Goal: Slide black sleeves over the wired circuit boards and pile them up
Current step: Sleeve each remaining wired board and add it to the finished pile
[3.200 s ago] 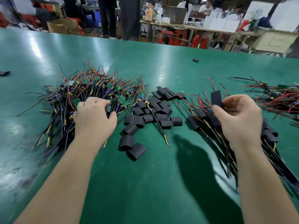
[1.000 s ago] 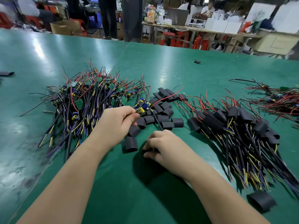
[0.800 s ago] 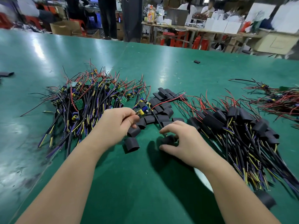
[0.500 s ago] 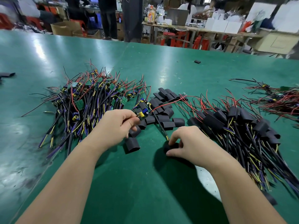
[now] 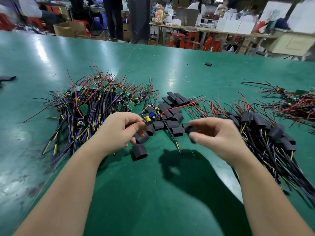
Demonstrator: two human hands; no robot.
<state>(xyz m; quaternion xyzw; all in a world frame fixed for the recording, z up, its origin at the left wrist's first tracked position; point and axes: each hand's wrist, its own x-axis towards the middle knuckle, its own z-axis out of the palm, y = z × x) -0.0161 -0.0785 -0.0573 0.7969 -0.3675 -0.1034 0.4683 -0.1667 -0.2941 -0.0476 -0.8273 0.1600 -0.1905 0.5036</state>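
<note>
My left hand (image 5: 117, 132) pinches a small wired circuit board (image 5: 150, 118) by its near end; the board's red wire arcs away to the right. My right hand (image 5: 216, 135), lifted off the table, pinches one black sleeve (image 5: 188, 128) between thumb and fingers, a short way right of the board. Loose black sleeves (image 5: 172, 108) lie in a heap behind both hands. A pile of bare wired boards (image 5: 95, 103) spreads to the left. The pile of sleeved boards (image 5: 265, 132) lies to the right.
The green table (image 5: 153, 193) runs wide in front and behind. A further tangle of red-wired boards (image 5: 293, 106) sits at far right. A stray sleeve (image 5: 208, 64) lies far back, a black scrap (image 5: 7, 78) at far left. People and benches stand beyond the table.
My right hand laid a sleeved board on the right pile, came to the loose sleeves, picked one up and lifted it. My left hand drew a board from the left pile.
</note>
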